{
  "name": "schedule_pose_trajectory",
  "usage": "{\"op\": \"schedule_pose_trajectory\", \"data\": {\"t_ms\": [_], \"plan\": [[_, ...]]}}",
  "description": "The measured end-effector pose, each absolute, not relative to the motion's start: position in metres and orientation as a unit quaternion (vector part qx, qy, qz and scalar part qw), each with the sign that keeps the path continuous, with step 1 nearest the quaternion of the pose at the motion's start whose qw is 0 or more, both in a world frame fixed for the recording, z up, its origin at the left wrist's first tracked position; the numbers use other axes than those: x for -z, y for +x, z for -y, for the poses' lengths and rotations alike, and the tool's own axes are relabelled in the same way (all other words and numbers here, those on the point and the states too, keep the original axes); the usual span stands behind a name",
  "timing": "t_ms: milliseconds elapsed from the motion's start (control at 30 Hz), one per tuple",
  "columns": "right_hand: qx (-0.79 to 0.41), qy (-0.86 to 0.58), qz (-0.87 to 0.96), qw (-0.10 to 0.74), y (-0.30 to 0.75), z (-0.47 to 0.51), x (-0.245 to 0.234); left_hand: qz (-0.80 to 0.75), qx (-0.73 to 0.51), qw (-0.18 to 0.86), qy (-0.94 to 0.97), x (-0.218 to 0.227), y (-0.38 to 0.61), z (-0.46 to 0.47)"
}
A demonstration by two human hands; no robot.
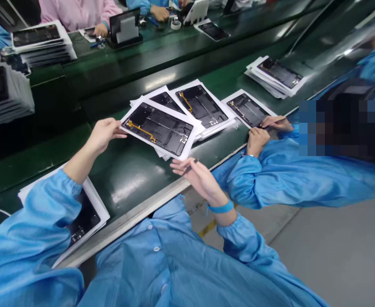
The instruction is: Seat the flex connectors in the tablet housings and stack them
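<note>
Left hand point(106, 135): gripping edge of black tablet housing point(160, 129), mounted on white sheet point(152, 142)
Right hand point(192, 175): hovering open, just beside housing's lower corner
Housing: lying across neighbouring sheets point(217, 132), above green bench point(126, 183)

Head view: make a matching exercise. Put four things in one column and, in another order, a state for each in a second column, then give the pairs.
Things:
1. Left hand
2. Right hand
3. Co-worker's hands
4. Yellow ribbon cable

States:
A. Lying across a black panel
B. Wearing a blue wristband
C. Holding the black panel's paper-backed edge
D. At the near edge of another black panel

Pairs: 1-C, 2-B, 3-D, 4-A.
</note>
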State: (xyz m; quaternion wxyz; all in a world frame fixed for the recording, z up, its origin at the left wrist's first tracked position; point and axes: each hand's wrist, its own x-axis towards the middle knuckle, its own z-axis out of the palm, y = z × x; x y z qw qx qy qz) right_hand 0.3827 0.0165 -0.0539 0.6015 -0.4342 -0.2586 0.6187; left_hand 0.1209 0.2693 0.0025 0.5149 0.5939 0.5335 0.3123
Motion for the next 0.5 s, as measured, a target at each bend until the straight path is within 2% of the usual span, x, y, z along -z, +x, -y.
{"op": "schedule_pose_trajectory", "data": {"t_ms": [133, 333, 500], "plan": [[-0.593, -0.436, 0.268, 0.621, 0.411, -0.038, 0.049, -0.527, -0.338, 0.556, 0.547, 0.000, 0.117, -0.258], [-0.571, -0.474, 0.306, 0.596, 0.422, -0.059, 0.040, -0.521, -0.293, 0.557, 0.576, -0.001, 0.143, -0.275], [-0.670, -0.434, 0.305, 0.519, 0.375, -0.011, 0.042, -0.527, -0.226, 0.520, 0.633, -0.013, 0.089, -0.256]]}}
